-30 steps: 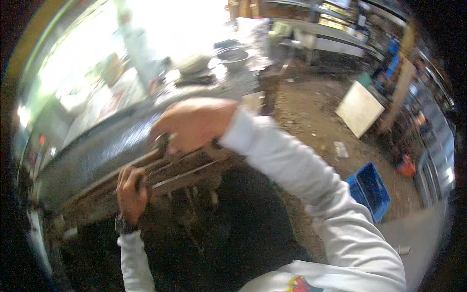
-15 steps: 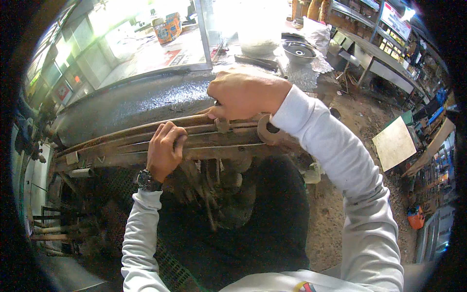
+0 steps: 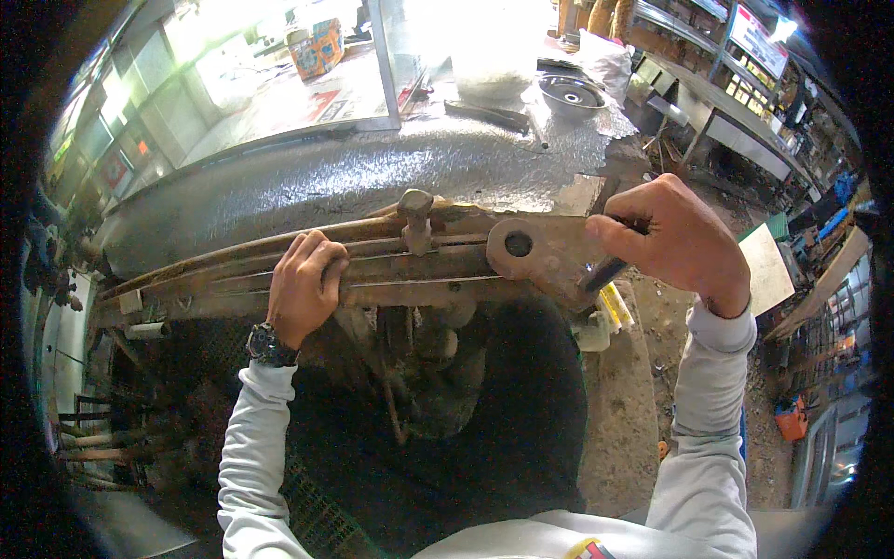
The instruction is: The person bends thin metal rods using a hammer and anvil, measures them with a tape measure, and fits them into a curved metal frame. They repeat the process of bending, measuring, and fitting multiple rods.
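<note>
A long bench-like frame of rusty metal bars [image 3: 391, 265] runs across in front of me. My left hand [image 3: 307, 287], a dark watch on its wrist, lies over these bars with its fingers curled round the upper one. Upright between the bars stands a round-headed metal bolt or clamp piece [image 3: 416, 222]. At the frame's right end sits a rusty plate with a ring-shaped boss [image 3: 512, 245]. Just right of it, my right hand [image 3: 672, 244] is closed round a dark rod-like handle [image 3: 605, 273]; what the handle belongs to is hidden.
Behind the bars lies a shiny grey sheet-covered surface [image 3: 307, 177] with a round metal dish [image 3: 572, 91] and a dark flat bar [image 3: 486, 115]. A translucent container [image 3: 591, 333] stands below the right end. Farther right are a pale board [image 3: 769, 265] and an orange container [image 3: 791, 419].
My right hand has moved right, from above the upright metal piece to the frame's right end, and now grips the dark handle. My left hand stays on the bars.
</note>
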The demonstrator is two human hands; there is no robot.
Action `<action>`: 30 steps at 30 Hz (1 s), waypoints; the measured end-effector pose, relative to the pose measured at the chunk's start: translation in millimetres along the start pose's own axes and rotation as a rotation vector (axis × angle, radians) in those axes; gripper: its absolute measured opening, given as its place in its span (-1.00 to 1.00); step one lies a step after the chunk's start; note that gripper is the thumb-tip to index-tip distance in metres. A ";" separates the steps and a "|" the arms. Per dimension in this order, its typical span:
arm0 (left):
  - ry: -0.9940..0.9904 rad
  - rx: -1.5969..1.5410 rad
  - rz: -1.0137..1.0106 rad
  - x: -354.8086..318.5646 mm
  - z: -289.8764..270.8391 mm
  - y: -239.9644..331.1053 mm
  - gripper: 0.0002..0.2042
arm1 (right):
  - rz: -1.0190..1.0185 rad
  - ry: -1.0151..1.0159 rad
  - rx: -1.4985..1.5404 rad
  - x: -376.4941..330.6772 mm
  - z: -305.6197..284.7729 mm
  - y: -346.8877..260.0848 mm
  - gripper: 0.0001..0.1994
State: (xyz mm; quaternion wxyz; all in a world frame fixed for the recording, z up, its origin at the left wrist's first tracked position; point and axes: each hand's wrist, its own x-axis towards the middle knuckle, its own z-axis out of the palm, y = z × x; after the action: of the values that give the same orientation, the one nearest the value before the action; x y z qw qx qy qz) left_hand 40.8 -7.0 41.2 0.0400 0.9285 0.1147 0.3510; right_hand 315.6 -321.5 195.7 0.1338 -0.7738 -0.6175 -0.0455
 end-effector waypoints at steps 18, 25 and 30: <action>0.063 0.146 0.105 7.3 11.9 9.2 -0.88 | -0.416 0.502 -0.110 129.6 82.3 24.0 -0.67; 0.041 -0.063 -0.067 -7.2 1.5 9.0 -0.89 | -0.445 0.360 -0.061 125.8 84.6 -61.3 -0.46; 0.091 -0.086 -0.069 -5.9 11.0 7.6 -0.89 | -0.612 0.140 0.010 146.1 92.1 -48.1 -0.45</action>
State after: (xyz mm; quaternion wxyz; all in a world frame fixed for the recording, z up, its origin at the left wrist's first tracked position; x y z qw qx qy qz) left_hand 45.2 -15.8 30.4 0.0866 0.9045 0.1330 0.3957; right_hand 294.4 -149.7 148.9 0.1600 -0.5464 -0.8112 -0.1339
